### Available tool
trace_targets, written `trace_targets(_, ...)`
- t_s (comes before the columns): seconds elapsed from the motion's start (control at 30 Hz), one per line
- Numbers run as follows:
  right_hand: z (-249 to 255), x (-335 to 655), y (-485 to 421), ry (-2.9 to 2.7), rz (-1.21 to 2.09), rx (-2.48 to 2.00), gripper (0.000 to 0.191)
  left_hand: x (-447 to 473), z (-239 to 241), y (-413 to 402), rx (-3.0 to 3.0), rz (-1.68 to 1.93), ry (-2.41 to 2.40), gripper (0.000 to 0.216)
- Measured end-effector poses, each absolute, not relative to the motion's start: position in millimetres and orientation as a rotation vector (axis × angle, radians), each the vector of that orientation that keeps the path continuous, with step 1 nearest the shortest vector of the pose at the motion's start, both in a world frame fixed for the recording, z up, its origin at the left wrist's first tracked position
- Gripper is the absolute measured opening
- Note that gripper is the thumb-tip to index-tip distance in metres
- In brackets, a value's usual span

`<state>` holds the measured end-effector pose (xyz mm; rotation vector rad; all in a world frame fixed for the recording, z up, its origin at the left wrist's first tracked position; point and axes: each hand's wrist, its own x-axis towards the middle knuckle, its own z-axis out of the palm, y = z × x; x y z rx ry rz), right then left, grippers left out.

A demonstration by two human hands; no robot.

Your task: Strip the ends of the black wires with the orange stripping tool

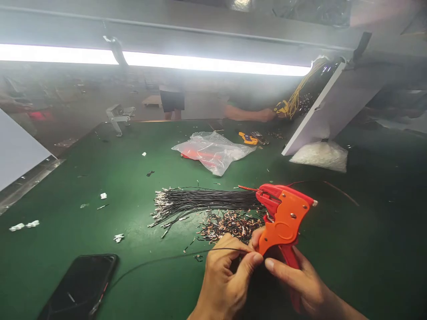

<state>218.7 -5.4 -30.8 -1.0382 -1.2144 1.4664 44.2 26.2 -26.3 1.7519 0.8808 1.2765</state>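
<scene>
My left hand [230,275] pinches a thin black wire [160,256] between thumb and forefinger. From there the wire curves away left toward the phone; its near end is hidden at the fingertips. Wrapped round the handles of an orange and red wire stripper [282,222] is my right hand [307,280]. The tool's jaws point left, and my left fingertips are close against its lower orange part. Behind my hands lies a bundle of black wires [207,198] with silvery ends at the left. In front of the bundle is a pile of wire scraps [230,226].
A black phone [80,284] lies at the lower left. Farther back are a clear plastic bag [213,151] over something red and a yellow tool [248,138]. A filled bag [320,155] sits by a slanted white panel [315,104]. Across the table shows another person's arm [250,114].
</scene>
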Motion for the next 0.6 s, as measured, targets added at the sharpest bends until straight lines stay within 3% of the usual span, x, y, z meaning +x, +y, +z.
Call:
trace_targets(0.2, -26.1, 214.6, -4.0, -1.24, 1.482, -1.045, 0.02, 48.7, -30.2, 24.8, 1.598, 1.181, 0.97, 0.031)
trace_targets(0.6, -33.3, 210.8, -8.3, -1.114, 1.52, -1.125, 0.033, 50.6, -27.5, 24.2, 1.409, 0.968, 1.16, 0.037)
